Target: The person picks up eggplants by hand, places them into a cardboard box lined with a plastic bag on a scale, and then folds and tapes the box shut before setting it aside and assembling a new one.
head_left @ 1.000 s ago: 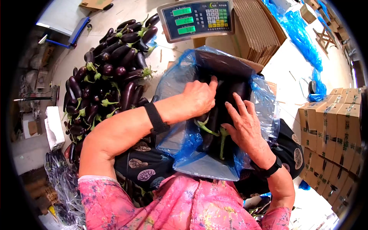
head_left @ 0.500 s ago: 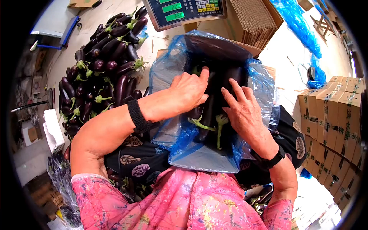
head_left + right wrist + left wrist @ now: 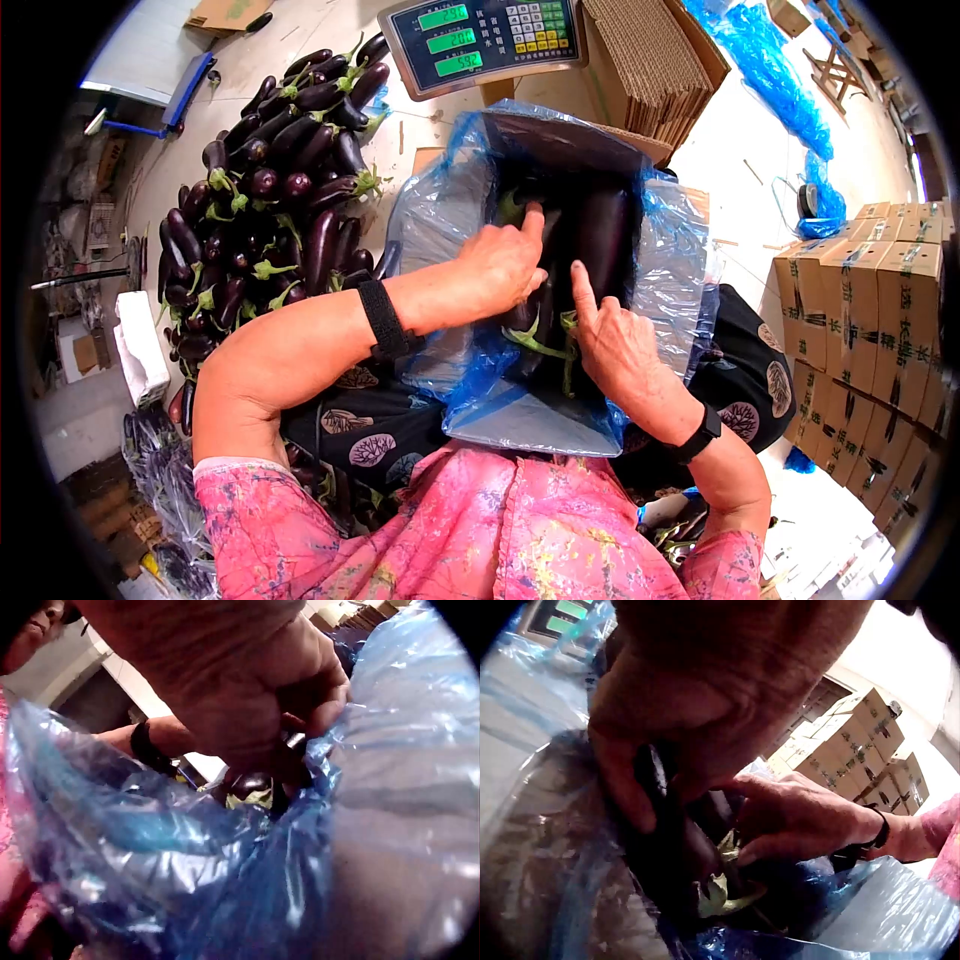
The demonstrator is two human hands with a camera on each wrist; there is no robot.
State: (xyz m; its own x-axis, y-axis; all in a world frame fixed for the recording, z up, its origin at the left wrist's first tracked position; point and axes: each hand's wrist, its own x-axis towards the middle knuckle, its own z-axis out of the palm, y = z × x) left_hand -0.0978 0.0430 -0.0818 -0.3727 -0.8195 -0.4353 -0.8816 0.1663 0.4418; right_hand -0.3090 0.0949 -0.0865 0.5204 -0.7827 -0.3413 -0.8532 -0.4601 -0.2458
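Bruising or scratching of the produce is judged the likeliest trouble here. An eggplant [image 3: 697,849], lying inside the carton [image 3: 655,149], is straddled by the fingers of the left hand [image 3: 503,268]; in the left wrist view it appears to be gripped between them, with part of its body hidden below the palm. If it were forced toward the large eggplant [image 3: 605,235] on the carton's right side, the glossy skin could be scuffed by rubbing or dented by pressure from the fingertips. At the right hand [image 3: 625,345], the index finger is held straight over the contents while other fingers are folded; whether anything is pinched by the thumb near the green stem [image 3: 569,374] cannot be told. Should that stem be levered sideways, it could be snapped, or a neighbouring skin could be scratched by its end. The carton is lined with blue film [image 3: 675,260], which is crumpled close to both hands, so it might be caught on a knuckle and dragged under the eggplants, or be torn where it is creased. What the carton is borne by cannot be made out, so the risk of tipping from a hard push cannot be judged.
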